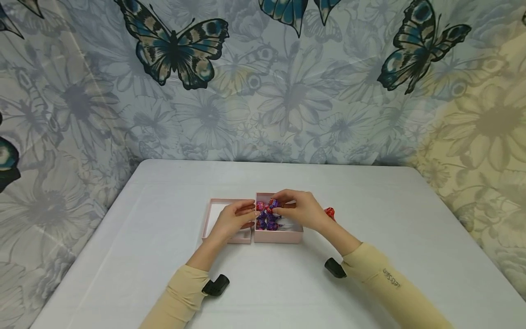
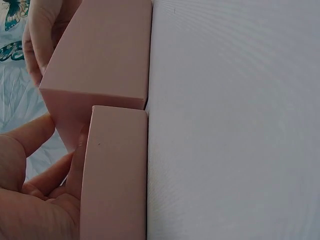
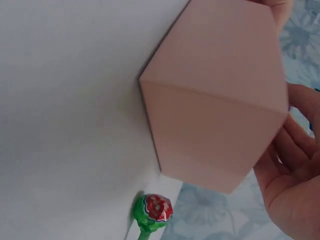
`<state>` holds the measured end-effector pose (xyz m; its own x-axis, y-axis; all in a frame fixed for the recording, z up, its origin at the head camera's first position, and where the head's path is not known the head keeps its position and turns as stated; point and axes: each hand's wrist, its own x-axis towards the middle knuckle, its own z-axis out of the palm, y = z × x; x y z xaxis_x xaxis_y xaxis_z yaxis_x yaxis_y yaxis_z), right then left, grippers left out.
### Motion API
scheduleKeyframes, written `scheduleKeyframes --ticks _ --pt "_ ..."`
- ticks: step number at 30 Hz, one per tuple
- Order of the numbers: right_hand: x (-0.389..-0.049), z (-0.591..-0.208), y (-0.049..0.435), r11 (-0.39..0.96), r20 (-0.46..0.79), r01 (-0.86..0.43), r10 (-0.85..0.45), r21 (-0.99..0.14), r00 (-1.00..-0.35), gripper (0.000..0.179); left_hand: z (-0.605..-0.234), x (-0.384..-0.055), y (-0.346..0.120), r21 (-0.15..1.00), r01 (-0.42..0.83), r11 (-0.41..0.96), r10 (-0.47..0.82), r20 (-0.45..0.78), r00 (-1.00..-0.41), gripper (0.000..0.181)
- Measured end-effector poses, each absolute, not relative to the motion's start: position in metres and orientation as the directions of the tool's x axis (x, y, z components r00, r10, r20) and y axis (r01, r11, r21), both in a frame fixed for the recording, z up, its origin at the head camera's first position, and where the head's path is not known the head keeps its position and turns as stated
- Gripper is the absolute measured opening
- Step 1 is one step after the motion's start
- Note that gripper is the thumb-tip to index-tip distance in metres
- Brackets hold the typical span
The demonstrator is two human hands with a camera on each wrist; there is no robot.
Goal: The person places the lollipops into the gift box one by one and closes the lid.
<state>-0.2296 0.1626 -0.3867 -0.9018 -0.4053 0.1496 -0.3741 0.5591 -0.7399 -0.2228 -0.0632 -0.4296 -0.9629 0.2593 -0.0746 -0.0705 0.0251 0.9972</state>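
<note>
An open pink box [image 1: 278,236] stands on the table, with several lollipops [image 1: 267,224] in purple and red wrappers inside. My left hand [image 1: 234,220] holds the box's left side, thumb at the rim and fingers along the outer wall. Over the box, my right hand [image 1: 304,209] pinches a purple-and-red lollipop [image 1: 273,204] between thumb and fingers. The pink lid [image 1: 206,224] lies hollow side up, close against the box's left, partly covered by my left hand. In the right wrist view, the box wall [image 3: 215,130] hides my right fingertips.
A lollipop in a red and green wrapper [image 3: 153,209] lies on the white table [image 1: 164,274] right of the box, partly behind my right wrist in the head view. Patterned fabric with butterflies [image 1: 174,50] hangs behind the table. Black wrist devices [image 1: 216,285] are on both sleeves.
</note>
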Motion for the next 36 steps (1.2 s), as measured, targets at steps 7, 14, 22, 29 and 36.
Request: scheduleKeyframes --ticks 7,14,22,29,36 --pt "-0.236 -0.393 0.157 0.658 0.201 -0.547 -0.528 -0.518 -0.825 0.028 -0.429 -0.221 -0.063 0.997 -0.079 0.006 0.254 -0.078 -0.964 0.047" --pt "-0.237 -0.394 0.152 0.697 0.175 -0.574 -0.560 -0.430 -0.810 0.031 -0.428 -0.222 -0.061 0.998 -0.069 0.007 0.258 -0.068 -0.964 0.047" --pt "-0.238 -0.395 0.153 0.703 0.165 -0.591 -0.578 -0.396 -0.799 0.033 -0.428 -0.223 -0.060 0.997 -0.073 -0.009 0.255 -0.068 -0.965 0.047" --pt "-0.238 -0.395 0.152 0.684 0.168 -0.602 -0.592 -0.411 -0.788 0.035 -0.430 -0.224 -0.061 0.997 -0.076 0.003 0.246 -0.074 -0.966 0.048" --pt "-0.231 -0.385 0.162 0.675 0.180 -0.544 -0.533 -0.498 -0.826 0.038 -0.429 -0.222 -0.062 0.997 -0.078 0.026 0.226 -0.082 -0.971 0.047"
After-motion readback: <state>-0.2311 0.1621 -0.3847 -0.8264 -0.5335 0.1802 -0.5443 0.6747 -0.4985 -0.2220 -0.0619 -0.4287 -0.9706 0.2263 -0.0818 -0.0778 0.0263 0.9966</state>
